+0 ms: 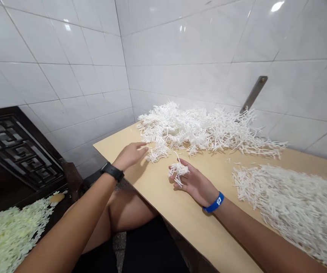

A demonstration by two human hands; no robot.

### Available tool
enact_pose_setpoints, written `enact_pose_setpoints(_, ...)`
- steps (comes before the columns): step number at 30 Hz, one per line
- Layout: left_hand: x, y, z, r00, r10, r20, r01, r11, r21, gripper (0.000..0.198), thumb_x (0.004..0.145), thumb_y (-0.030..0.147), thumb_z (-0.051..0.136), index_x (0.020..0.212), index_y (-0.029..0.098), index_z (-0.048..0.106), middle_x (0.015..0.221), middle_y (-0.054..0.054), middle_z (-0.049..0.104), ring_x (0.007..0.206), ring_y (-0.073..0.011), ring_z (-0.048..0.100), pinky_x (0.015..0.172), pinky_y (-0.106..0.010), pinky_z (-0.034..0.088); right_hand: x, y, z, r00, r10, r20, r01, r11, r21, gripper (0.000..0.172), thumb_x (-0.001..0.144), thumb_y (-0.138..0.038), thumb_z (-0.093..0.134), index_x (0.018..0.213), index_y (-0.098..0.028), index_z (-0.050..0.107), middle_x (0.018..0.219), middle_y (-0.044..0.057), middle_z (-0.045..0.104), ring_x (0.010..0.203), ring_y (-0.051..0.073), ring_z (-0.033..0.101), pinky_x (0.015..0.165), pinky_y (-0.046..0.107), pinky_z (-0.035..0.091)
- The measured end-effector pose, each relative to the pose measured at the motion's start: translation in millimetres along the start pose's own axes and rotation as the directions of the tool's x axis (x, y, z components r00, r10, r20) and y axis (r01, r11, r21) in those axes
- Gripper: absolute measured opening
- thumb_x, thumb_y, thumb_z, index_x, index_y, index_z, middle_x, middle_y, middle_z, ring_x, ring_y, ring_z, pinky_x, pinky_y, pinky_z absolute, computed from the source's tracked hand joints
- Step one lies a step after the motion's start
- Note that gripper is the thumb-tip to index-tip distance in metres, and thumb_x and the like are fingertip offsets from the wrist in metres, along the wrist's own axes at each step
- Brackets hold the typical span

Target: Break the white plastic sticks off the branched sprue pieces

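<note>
My right hand point(199, 185) is turned palm up, its fingers curled around a small clump of thin white branched sprigs point(178, 171). One long strand sticks up from that clump. My left hand point(131, 154) is at the near left edge of a large heap of the same white sprigs point(191, 127). Its thumb and index finger come close together at a white strand there; the other fingers are mostly hidden. Both hands are just above a tan tabletop point(163, 204).
A second spread of white strands point(296, 204) lies on the table at the right. Pale yellow-green flower pieces point(12, 231) are at the lower left, beside a dark carved wooden panel point(18, 151). A grey metal strip point(254, 94) leans against the tiled wall point(197, 45).
</note>
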State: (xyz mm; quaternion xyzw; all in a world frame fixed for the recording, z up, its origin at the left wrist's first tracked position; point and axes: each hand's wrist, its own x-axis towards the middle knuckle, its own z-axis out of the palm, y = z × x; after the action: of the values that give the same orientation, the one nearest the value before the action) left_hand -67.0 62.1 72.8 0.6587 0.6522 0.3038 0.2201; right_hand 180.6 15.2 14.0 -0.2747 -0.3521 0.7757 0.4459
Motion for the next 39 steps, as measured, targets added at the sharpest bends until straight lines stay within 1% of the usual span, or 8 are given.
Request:
enact_pose_setpoints(3,-22.3,16.2,14.3,0.985,0.023,-0.168,-0.012,0.998,0.067,0.035,0.089,0.038,0.048,0.112,0.020,0.068,0.120,-0.014,0.068,0.115,-0.0333,0.058,0.103,-0.049,0.037,-0.8,-2.3,-3.2,0.999,0.015,-0.036,-0.010,0.992,0.124,0.046,0.087,-0.052,0.060,0.122,-0.024,0.052,0.113,0.009,0.069,0.095,0.026,0.070,0.078,0.039,0.055)
enact_pose_setpoints(5,-31.8,26.7,32.6,0.966,0.181,-0.184,-0.186,0.983,-0.006,0.029,0.090,0.036,0.049,0.104,0.020,0.069,0.111,-0.010,0.071,0.103,-0.0267,0.063,0.097,-0.041,0.044,0.6,-3.7,-4.2,0.999,0.007,-0.041,0.000,0.986,0.167,0.045,0.090,-0.054,0.055,0.122,-0.022,0.053,0.111,0.009,0.070,0.095,0.026,0.071,0.078,0.038,0.056)
enact_pose_setpoints(9,-31.7,31.5,69.0,0.977,0.206,0.051,-0.162,0.879,-0.449,0.038,0.094,0.046,0.046,0.107,0.018,0.066,0.107,-0.009,0.070,0.094,-0.0211,0.066,0.086,-0.033,0.051,3.7,-3.9,-5.4,1.000,-0.009,-0.006,0.010,0.979,0.203,0.049,0.095,-0.056,0.045,0.122,-0.016,0.055,0.111,0.013,0.071,0.096,0.023,0.071,0.077,0.031,0.058)
enact_pose_setpoints(12,-28.4,23.1,83.1,0.923,0.267,0.278,-0.058,0.809,-0.585,0.045,0.095,0.052,0.041,0.100,0.016,0.067,0.094,-0.007,0.070,0.084,-0.0192,0.065,0.081,-0.031,0.051,4.3,-2.1,-7.5,1.000,0.007,0.021,-0.011,0.982,0.189,0.059,0.091,-0.062,0.048,0.123,-0.013,0.057,0.111,0.015,0.071,0.095,0.022,0.071,0.074,0.026,0.059)
enact_pose_setpoints(15,-32.3,15.9,85.8,0.879,0.328,0.347,-0.063,0.800,-0.597,0.040,0.092,0.051,0.048,0.091,0.016,0.068,0.087,-0.005,0.070,0.082,-0.0187,0.062,0.077,-0.029,0.049,3.9,0.3,-9.5,1.000,-0.006,0.024,0.002,0.988,0.154,0.065,0.077,-0.066,0.064,0.118,-0.016,0.063,0.113,0.013,0.070,0.092,0.020,0.071,0.074,0.025,0.060)
enact_pose_setpoints(21,-40.7,11.9,86.8,0.950,0.184,0.251,0.015,0.779,-0.627,0.024,0.086,0.038,0.061,0.087,0.017,0.072,0.085,-0.004,0.071,0.081,-0.0190,0.061,0.074,-0.027,0.047,4.4,7.1,-5.4,0.996,0.003,-0.087,-0.010,0.996,-0.089,0.041,0.071,-0.033,0.083,0.107,-0.021,0.068,0.103,0.004,0.071,0.092,0.015,0.069,0.080,0.026,0.056)
enact_pose_setpoints(28,-43.7,7.1,88.9,0.975,0.108,0.193,0.033,0.793,-0.608,0.024,0.084,0.039,0.063,0.073,0.018,0.059,0.066,0.003,0.054,0.063,-0.0119,0.049,0.059,-0.023,0.038,3.4,16.6,-0.5,0.984,-0.115,-0.134,0.066,0.943,-0.325,0.032,0.077,-0.040,0.077,0.093,-0.015,0.066,0.078,0.002,0.066,0.063,0.013,0.065,0.057,0.027,0.056)
enact_pose_setpoints(39,-43.5,9.6,80.7,0.945,0.168,0.282,0.053,0.769,-0.636,0.031,0.084,0.044,0.060,0.068,0.019,0.051,0.056,0.006,0.038,0.052,-0.0087,0.034,0.049,-0.022,0.026,3.4,14.9,-4.4,0.957,-0.207,-0.204,0.132,0.935,-0.329,0.030,0.078,-0.041,0.076,0.072,-0.015,0.062,0.060,-0.001,0.060,0.053,0.012,0.055,0.052,0.026,0.047)
